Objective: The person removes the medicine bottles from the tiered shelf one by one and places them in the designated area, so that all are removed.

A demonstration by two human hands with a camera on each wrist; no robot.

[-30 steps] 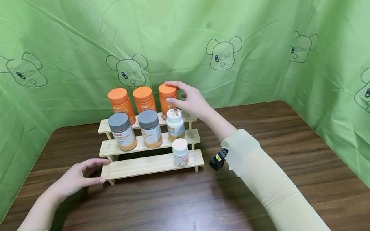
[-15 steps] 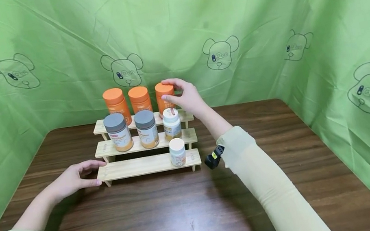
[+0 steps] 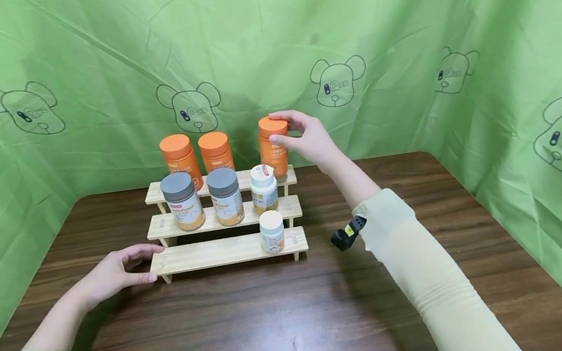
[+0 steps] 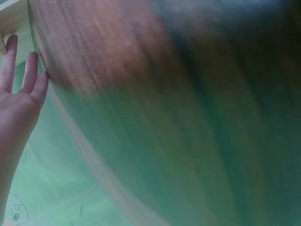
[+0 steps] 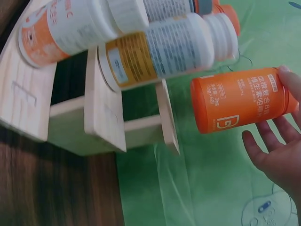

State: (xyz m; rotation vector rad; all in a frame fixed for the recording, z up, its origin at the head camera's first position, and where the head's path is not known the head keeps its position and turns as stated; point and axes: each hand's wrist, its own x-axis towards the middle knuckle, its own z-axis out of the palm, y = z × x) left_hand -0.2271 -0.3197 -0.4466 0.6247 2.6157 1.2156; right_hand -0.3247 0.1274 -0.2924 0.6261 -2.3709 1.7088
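My right hand (image 3: 310,136) holds an orange bottle (image 3: 273,155) near its cap. In the right wrist view the bottle (image 5: 237,101) is apart from the top step. Two more orange bottles (image 3: 181,165) (image 3: 217,154) stand on the top step of a three-step wooden rack (image 3: 205,255). Two grey-capped jars (image 3: 183,205) (image 3: 226,201) and a white-capped bottle (image 3: 264,191) occupy the middle step. A small white bottle (image 3: 272,233) sits on the lowest step's right end. My left hand (image 3: 115,277) touches that step's left end, its visible fingers fairly straight in the left wrist view (image 4: 16,99).
The rack stands on a dark wood-grain table (image 3: 262,323). Green cloth (image 3: 256,35) with drawn bear heads hangs close behind the rack and along both sides. Each wrist carries a black strap; the right one (image 3: 349,232) is clearly visible.
The right hand has moved right and slightly up with the orange bottle, widening the gap to the middle orange bottle. My left hand stays at the rack's end.
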